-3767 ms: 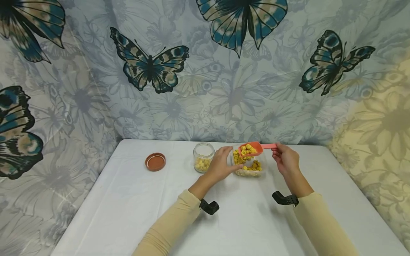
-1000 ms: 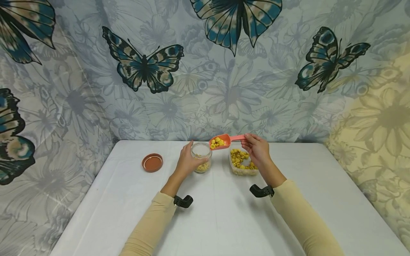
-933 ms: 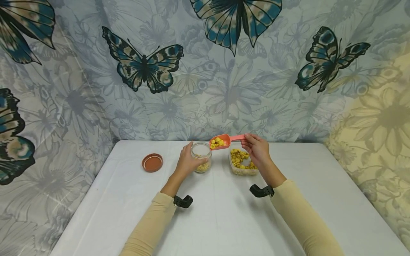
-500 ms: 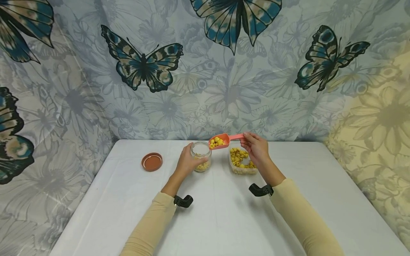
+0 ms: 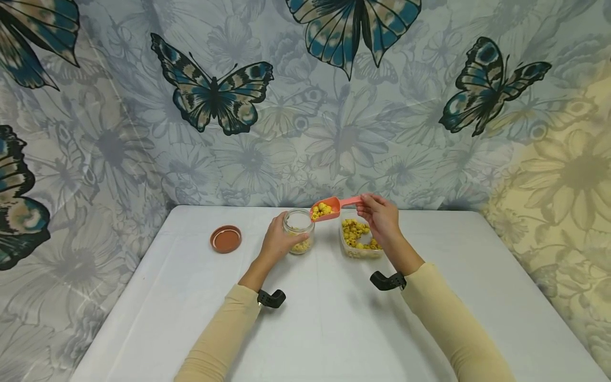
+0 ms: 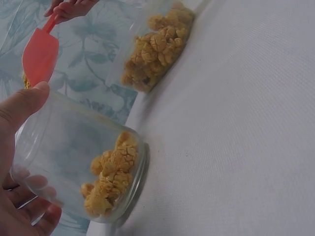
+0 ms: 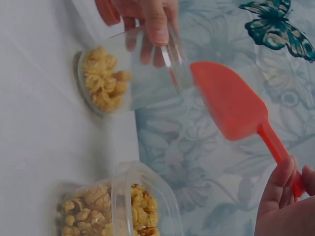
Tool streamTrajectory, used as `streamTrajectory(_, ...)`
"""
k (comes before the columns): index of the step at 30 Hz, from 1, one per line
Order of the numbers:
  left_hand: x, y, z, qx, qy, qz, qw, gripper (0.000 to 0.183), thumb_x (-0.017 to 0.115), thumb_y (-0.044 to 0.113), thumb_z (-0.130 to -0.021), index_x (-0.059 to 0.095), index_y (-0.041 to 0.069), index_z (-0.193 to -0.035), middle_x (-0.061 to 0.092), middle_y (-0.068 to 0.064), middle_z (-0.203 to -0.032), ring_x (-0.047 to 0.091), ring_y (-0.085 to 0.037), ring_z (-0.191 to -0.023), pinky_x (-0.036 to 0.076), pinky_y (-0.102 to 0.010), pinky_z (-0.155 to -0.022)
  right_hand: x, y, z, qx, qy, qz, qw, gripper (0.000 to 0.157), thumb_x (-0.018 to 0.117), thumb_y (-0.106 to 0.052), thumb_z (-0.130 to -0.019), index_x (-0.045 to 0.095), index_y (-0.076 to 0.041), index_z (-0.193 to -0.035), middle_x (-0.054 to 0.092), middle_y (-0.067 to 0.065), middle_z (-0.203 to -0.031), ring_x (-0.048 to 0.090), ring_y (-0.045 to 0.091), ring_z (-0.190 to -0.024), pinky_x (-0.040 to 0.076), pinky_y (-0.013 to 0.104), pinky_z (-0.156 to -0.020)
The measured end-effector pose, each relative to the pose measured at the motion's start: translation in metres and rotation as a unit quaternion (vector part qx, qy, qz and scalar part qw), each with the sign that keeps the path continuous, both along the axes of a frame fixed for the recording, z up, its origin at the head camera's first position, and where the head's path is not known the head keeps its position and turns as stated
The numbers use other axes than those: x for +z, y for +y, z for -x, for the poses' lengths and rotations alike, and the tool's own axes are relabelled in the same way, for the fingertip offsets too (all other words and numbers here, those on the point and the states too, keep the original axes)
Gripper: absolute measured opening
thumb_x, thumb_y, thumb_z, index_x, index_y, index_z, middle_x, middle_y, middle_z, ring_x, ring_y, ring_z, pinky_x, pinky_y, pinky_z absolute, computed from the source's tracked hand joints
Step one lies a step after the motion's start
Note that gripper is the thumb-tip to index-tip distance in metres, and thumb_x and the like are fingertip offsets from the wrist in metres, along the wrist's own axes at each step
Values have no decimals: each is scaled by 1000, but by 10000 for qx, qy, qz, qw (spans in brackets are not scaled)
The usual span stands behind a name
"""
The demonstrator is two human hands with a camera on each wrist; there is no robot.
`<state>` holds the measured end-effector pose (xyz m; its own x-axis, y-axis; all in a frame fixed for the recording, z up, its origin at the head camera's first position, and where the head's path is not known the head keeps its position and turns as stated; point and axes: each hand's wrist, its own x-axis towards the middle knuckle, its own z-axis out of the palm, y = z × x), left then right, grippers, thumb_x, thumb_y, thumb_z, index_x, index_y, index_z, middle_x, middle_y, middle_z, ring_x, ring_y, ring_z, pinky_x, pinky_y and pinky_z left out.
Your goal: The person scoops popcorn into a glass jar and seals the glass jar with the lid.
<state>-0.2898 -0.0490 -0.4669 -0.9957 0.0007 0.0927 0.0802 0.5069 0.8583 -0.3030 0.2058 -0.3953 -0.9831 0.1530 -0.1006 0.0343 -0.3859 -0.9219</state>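
Observation:
My right hand (image 5: 382, 217) pinches the handle of a coral-red scoop (image 5: 334, 210) loaded with yellow popcorn (image 5: 322, 210). The scoop's front lip is right at the rim of a glass jar (image 5: 299, 217), tipped slightly toward it. Around the jar's side curls my left hand (image 5: 279, 237), thumb in front and fingers behind, as the left wrist view shows. A low layer of popcorn (image 6: 110, 179) covers the jar's bottom. Under the right hand stands a clear plastic container (image 5: 363, 253) of popcorn, partly hidden by that hand.
A reddish-brown round lid (image 5: 226, 239) lies on the white-covered table (image 5: 305, 329), left of the jar. Behind the table's far edge hangs a butterfly-patterned cloth (image 5: 343, 138).
Since the earliest frame, the scoop has moved left from over the container to the jar's rim. My left hand has moved left onto the jar. Over the last second both hands are nearly still.

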Motion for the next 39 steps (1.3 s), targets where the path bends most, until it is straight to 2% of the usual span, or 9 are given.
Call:
streamTrajectory(10,-5,-1,1,-10,153,-12,9999,89,84,39,-72,42,7,-144,51,-20,-136,49,-35,-128,41,-53,-108,9,-10,1,15,405,-386,9984,18,67,-16,-92,61,-3,-102,71,-1,-73,67,9,-63,58,20,-62)
streamTrajectory(19,-4,-1,2,-48,17,-11,10000,89,83,39,-74,39,7,-145,49,-19,-138,47,-35,-130,40,-53,-109,22,-24,5,39,953,-741,9927,9,68,-11,-91,63,-5,-95,70,-2,-70,65,8,-56,57,20,-57)
streamTrajectory(28,-4,0,2,-63,-31,-94,9999,91,83,38,-75,37,6,-146,46,-19,-140,46,-35,-130,39,-53,-110,24,-34,10,29,1389,-933,9859,12,71,-11,-89,64,-3,-94,71,-4,-68,63,8,-52,56,21,-53)
streamTrajectory(33,-5,0,1,-51,-18,-106,9999,88,83,35,-76,38,6,-146,46,-19,-140,45,-34,-131,38,-53,-111,23,-36,10,-5,1585,-1453,9766,16,71,-14,-89,66,-1,-96,70,-5,-69,63,6,-53,56,20,-53)
streamTrajectory(39,-4,0,1,-88,22,-153,9998,88,83,36,-76,38,5,-146,46,-19,-139,45,-34,-130,38,-53,-111,28,-38,12,-20,1934,-2105,9583,29,71,-17,-90,65,6,-105,68,-8,-69,62,6,-54,55,19,-54)
